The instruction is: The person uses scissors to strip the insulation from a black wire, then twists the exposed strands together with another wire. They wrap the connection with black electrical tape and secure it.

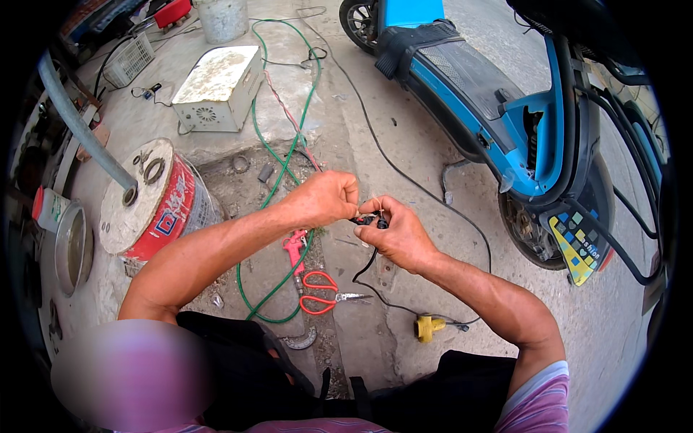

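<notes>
My two hands meet in the middle of the view over the concrete ground. Between finger and thumb, my right hand (403,232) grips a small black cable end (369,220), with fine bare wire strands sticking up by the fingertips. My left hand (326,200) is closed in a pinch right beside it; what it pinches, if anything, is too small to make out. From the right hand a black cable (367,264) hangs down and runs toward a yellow plug-like piece (429,328) on the ground. Below the hands lie scissors (317,292) with red handles and a pink air blow gun (294,249).
A green hose (316,86) loops across the ground. At left stand a red-and-white drum (162,209), a metal basin (72,249) and a white metal box (216,90). A blue scooter (469,94) fills the right side. A bucket (222,20) stands at the back.
</notes>
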Available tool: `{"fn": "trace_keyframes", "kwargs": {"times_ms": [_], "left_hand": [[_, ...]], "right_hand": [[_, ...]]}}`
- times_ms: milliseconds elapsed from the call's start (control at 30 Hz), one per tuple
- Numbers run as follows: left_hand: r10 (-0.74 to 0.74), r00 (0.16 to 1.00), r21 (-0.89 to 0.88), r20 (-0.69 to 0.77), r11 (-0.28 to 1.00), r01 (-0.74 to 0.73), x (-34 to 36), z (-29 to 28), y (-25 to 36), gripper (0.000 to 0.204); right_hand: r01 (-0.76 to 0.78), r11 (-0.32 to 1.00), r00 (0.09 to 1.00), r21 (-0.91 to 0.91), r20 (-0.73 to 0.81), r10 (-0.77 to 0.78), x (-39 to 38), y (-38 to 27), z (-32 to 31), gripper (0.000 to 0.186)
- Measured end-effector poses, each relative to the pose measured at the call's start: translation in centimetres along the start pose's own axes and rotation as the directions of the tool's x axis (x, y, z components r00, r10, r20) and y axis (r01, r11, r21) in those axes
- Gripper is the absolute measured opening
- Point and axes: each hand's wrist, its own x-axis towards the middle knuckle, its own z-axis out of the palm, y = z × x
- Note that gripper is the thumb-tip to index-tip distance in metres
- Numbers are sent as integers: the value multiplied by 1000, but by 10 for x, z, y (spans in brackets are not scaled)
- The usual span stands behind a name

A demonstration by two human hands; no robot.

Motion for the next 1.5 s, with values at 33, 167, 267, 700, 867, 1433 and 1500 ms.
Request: {"fn": "trace_keyframes", "kwargs": {"times_ms": [33, 167, 267, 700, 867, 1433, 1500], "left_hand": [[5, 1000, -10, 8, 1000, -5, 1, 0, -3, 16], [35, 998, -3, 48, 999, -35, 2, -6, -2, 18], [88, 996, 10, 32, 996, -89, 1, -5, -4, 21], [104, 992, -166, 70, 982, -91, 0, -3, 1, 13], [9, 999, -215, 39, 977, 0, 0, 1, -10, 13], [-332, 911, -672, 243, 620, 405, -17, 30, -12, 14], [-316, 919, -698, 234, 604, 386, -18, 31, -16, 12]], "right_hand": [[-4, 1000, 1000, 7, -4, 4, -1, -1, 0, 41], [-32, 996, 999, 87, -17, 33, -1, -2, 3, 41], [-109, 979, 992, 171, 79, 97, 1, -3, -1, 37], [-185, 969, 976, 165, 143, 162, 6, 4, -1, 21], [-273, 890, 958, 365, 186, 218, 14, 13, -6, 16], [-433, 537, 901, 724, 335, 275, 10, 20, -15, 12], [-414, 565, 910, 714, 334, 245, 8, 18, -14, 16]]}}
